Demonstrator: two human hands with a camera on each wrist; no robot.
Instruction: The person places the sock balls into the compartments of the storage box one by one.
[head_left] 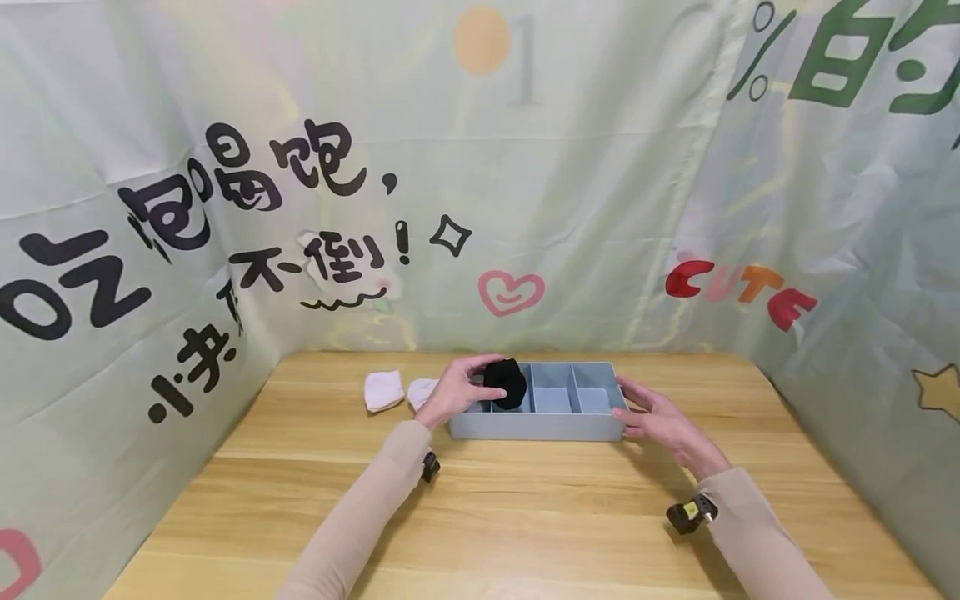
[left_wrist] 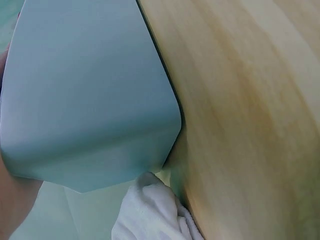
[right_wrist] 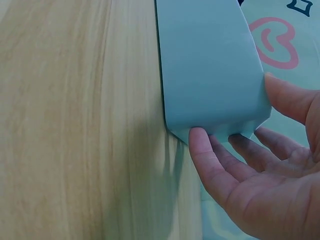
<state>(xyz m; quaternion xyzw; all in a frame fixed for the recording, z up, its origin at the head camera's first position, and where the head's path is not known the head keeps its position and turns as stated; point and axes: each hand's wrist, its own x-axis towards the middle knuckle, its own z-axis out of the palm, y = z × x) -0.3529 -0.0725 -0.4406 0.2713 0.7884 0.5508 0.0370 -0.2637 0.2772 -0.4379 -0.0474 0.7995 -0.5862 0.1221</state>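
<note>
In the head view a blue-grey divided box (head_left: 536,427) stands on the table, its long side facing me. My left hand (head_left: 452,390) holds a black bundle of cloth (head_left: 507,385), perhaps rolled socks, between thumb and fingers over the box's left part. That hand hides most of the leftmost compartment; the two on the right show bare floors. At the right end, my right hand (head_left: 663,421) grips the box, thumb at the rim and fingers against the end wall. The right wrist view shows these fingers (right_wrist: 210,160) touching the end wall.
Left of the box lies a folded white cloth piece (head_left: 384,391). A second white piece (head_left: 422,390) sits closer, partly behind my left hand. The wooden table (head_left: 525,508) meets printed fabric walls (head_left: 585,208) at the back and both sides.
</note>
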